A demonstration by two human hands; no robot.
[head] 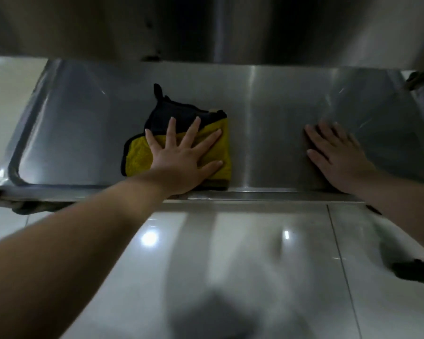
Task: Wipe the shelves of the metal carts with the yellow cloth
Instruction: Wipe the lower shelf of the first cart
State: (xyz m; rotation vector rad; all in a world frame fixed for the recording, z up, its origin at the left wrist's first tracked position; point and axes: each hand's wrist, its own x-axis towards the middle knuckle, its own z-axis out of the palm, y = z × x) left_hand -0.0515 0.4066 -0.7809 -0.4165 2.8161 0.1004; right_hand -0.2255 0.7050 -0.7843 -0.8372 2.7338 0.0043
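"So, first entry: where was the yellow cloth?"

"On the lower shelf, left of centre and near the front lip. It was folded. A dark blue layer with black edging showed at the back, and yellow towards the front. A small loop stuck out at its far corner."

"Left hand?"

"Flat on top of the cloth, palm down, fingers straight and spread — pressing, not gripping. No finger curled round the fabric. The bare forearm reached in from the lower left."

"Right hand?"

"Also laid open, palm down on bare steel, well apart from the cloth and right of a bright vertical streak in the middle of the shelf. Its fingers were straight and close together. It held nothing. The outline was slightly blurred."

"Above?"

"The underside of the upper shelf filled the top of the view. It was dim, with a few dark spots near its front edge."

"Below?"

"Glossy pale floor tiles with thin grout lines and two bright light reflections. A dark object sat at the right edge — too blurred to name. A dark fitting showed at the shelf's far right corner, detail unclear."

"Shelf shape?"

"A shallow tray with a raised rim and rounded corners. The left end was plainly visible, with a dull grey shine."
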